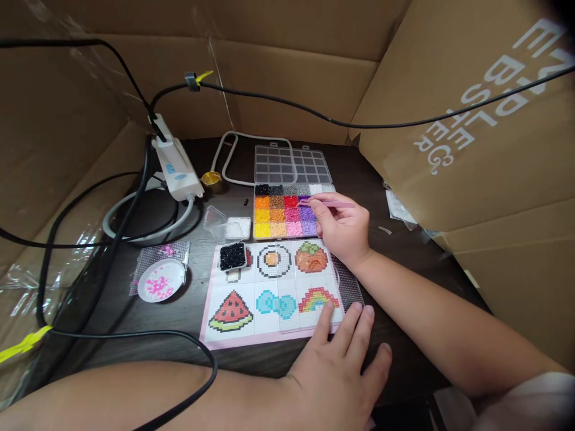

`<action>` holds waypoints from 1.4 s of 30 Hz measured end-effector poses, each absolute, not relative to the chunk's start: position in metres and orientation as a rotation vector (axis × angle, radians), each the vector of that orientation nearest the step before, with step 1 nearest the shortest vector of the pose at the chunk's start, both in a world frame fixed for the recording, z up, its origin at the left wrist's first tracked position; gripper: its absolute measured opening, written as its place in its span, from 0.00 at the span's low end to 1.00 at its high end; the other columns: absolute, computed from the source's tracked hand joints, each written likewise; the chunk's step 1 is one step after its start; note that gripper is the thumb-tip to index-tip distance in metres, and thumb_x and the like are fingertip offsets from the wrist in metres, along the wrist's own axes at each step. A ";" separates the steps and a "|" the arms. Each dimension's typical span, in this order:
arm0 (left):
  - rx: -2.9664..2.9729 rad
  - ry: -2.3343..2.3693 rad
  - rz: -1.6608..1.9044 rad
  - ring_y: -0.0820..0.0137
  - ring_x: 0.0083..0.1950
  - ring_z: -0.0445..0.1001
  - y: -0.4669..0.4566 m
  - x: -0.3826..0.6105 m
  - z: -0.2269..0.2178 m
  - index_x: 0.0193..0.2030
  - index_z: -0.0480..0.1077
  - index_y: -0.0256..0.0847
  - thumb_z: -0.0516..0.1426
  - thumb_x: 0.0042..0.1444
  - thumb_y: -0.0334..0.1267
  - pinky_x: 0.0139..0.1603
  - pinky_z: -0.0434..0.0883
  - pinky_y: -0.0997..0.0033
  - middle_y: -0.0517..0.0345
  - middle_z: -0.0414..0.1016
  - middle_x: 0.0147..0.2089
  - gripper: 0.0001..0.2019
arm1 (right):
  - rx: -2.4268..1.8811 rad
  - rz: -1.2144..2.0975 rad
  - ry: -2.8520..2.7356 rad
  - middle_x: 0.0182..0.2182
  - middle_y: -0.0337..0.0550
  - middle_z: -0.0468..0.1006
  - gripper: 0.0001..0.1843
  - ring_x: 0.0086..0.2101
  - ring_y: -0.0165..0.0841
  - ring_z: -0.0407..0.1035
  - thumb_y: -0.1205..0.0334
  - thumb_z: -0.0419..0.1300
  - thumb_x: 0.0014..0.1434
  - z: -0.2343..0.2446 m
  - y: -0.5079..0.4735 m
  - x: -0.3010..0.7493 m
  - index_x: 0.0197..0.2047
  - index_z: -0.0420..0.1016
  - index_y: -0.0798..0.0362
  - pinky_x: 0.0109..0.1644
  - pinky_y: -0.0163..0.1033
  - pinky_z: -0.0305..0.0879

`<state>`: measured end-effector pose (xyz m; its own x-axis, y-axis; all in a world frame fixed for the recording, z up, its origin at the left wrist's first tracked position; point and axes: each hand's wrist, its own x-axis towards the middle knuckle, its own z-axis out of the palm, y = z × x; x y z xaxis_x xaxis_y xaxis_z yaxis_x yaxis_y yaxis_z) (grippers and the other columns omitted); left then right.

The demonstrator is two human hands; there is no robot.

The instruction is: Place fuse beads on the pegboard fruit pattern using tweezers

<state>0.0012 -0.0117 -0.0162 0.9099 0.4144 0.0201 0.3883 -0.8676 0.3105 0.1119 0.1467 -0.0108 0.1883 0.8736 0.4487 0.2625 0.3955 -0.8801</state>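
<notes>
My right hand [341,230] pinches pink tweezers [330,204], whose tips reach into the purple compartment of the sorted bead box [287,215]. The box's clear lid [291,164] stands open behind it. My left hand [344,353] lies flat with fingers spread on the lower right corner of the pattern sheet [274,287], beside the rainbow picture. A clear pegboard [345,278] lies over the sheet's right part. The sheet shows a watermelon, an egg, a peach-like fruit, a blue shape and a rainbow.
A small tub of black beads [232,256] sits on the sheet's top left. A white dish of pink beads [160,280] rests on another pegboard at left. White bead tub [237,227], gold cap [211,178], white device [177,164] with cables, cardboard walls all round.
</notes>
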 end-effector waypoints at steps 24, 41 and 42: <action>2.898 0.654 0.303 0.47 0.68 0.61 -0.012 0.002 -0.026 0.64 0.65 0.46 0.42 0.70 0.43 0.59 0.57 0.38 0.35 0.60 0.68 0.22 | -1.146 0.698 -1.216 0.27 0.43 0.80 0.07 0.26 0.33 0.74 0.60 0.68 0.53 -0.011 0.154 0.099 0.34 0.81 0.54 0.24 0.35 0.70; 2.958 0.600 0.278 0.51 0.64 0.67 -0.004 0.003 -0.024 0.64 0.66 0.50 0.40 0.71 0.41 0.55 0.63 0.44 0.40 0.66 0.65 0.22 | -1.195 0.753 -1.178 0.19 0.39 0.77 0.09 0.16 0.29 0.66 0.58 0.69 0.51 -0.010 0.156 0.094 0.33 0.81 0.54 0.17 0.35 0.63; 2.952 0.597 0.276 0.51 0.64 0.67 -0.004 0.003 -0.025 0.64 0.66 0.50 0.40 0.71 0.42 0.56 0.63 0.43 0.40 0.65 0.66 0.22 | -1.197 0.746 -1.179 0.20 0.40 0.77 0.09 0.18 0.30 0.68 0.58 0.68 0.51 -0.010 0.157 0.094 0.33 0.81 0.54 0.18 0.35 0.65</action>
